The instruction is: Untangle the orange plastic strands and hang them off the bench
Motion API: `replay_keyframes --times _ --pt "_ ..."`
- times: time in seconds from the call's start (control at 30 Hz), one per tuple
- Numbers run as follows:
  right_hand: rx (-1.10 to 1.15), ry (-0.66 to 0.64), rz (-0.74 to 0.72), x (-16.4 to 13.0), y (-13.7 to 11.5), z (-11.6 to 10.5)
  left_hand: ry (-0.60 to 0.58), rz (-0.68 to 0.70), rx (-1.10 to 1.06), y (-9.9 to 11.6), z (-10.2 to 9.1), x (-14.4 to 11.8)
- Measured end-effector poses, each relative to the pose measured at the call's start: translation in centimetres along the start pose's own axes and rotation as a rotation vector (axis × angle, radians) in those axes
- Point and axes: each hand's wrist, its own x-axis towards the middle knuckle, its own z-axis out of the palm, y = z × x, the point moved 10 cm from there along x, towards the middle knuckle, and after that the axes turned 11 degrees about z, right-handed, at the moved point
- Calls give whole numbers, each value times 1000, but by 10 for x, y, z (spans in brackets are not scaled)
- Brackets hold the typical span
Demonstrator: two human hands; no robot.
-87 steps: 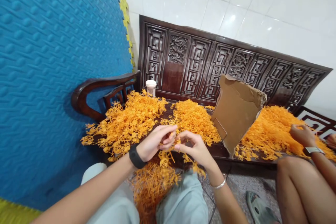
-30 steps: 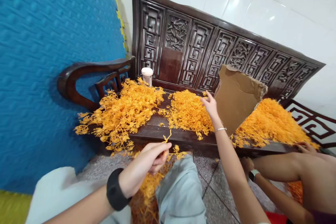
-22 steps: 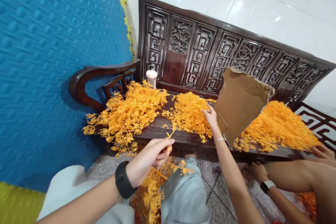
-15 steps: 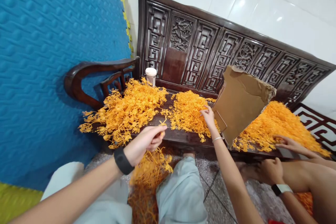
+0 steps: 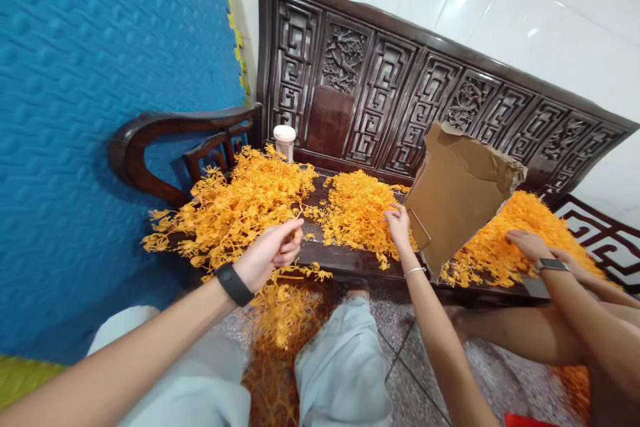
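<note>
My left hand point(image 5: 273, 250), with a black band at the wrist, is closed in front of the left pile of orange plastic sprigs point(image 5: 250, 207). A bit of orange shows between its curled fingers, and an orange sprig point(image 5: 315, 272) shows just below it. My right hand point(image 5: 399, 221), wearing a thin bracelet, is over the right edge of the middle pile of small orange pieces point(image 5: 355, 210). Its fingers are bent together; what they hold, if anything, is hidden. Between my legs is a mass of more orange sprigs point(image 5: 283, 313).
The piles lie on a dark carved wooden bench point(image 5: 330, 127). A cardboard piece point(image 5: 460, 187) leans upright right of my right hand. Beyond it, another person's hand point(image 5: 527, 243) touches the right orange pile point(image 5: 540, 227). A white-lidded tub point(image 5: 285, 140) stands behind the left pile.
My left hand has moved slightly up and left; the sprig sticking up from its fingertips is gone from there. My right hand's fingers have drawn together. The other person's watch hand has moved onto the right pile.
</note>
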Motion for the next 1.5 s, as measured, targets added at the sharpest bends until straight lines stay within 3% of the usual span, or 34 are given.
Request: replay_keyframes --times 0.17,0.27,0.37,0.47,0.57,0.67,0.8,0.9,1.03,1.13,1.33,1.43,1.5 --pt "5 -206 -32 -40 -22 29 16 44 -107 5 -1 0" --pt "-68 -520 -99 -98 -45 67 19 76 -162 9 -2 0" --pt "-195 -776 -271 -164 -71 96 37 98 -203 12 -3 0" --pt "-278 -848 -444 -201 -87 110 45 95 -239 13 -2 -1" --pt "-284 -844 -489 -200 -82 120 27 103 -277 16 2 -2" --pt "-230 -820 -371 -175 -57 129 -1 119 -278 20 5 -5" --pt "-270 -761 -20 -139 6 138 -35 133 -263 24 9 -8" --pt "-324 -731 237 -130 45 137 -40 141 -256 26 10 -9" --pt "-299 -768 377 -139 58 137 -44 156 -230 26 10 -8" --pt "-166 -820 272 -150 33 139 -32 168 -118 25 7 -7" --pt "113 -687 -172 -173 -65 106 42 185 169 21 3 -7" --pt "139 -724 -274 -190 -97 96 87 183 251 19 2 -9" --pt "130 -713 -323 -195 -110 89 56 119 325 11 4 -9"
